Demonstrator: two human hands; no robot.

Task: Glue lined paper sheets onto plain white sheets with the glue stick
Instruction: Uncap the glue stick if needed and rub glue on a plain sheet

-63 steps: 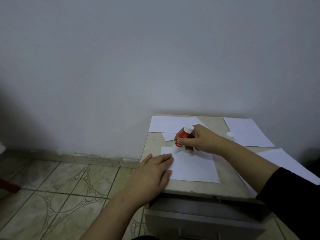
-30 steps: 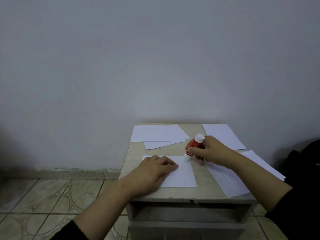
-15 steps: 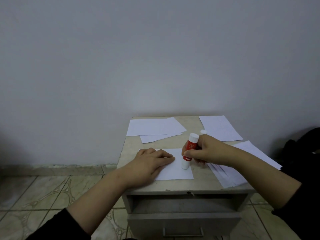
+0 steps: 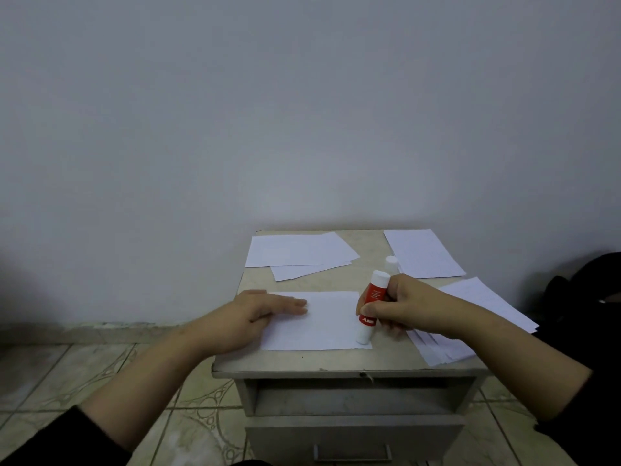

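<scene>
I seem to be in a plain room at home; a small bedside cabinet [image 4: 349, 364] with a drawer [image 4: 353, 438] stands against my bare wall [image 4: 302, 112]; patterned floor tiles [image 4: 100, 375] lie below.

1 head-worn camera is looking forward and down from above the cabinet's [image 4: 349, 366] front edge, sitting close over it. It is facing the wall [image 4: 302, 112] behind the back edge, taking in the cabinet top, both forearms and floor [image 4: 67, 375] at left.

A red-and-white glue stick [image 4: 369, 309] stands on a white sheet [image 4: 322, 322] atop a beige counter [image 4: 336, 363], above a floor [image 4: 84, 375] of pale, curve-patterned tiles.
</scene>
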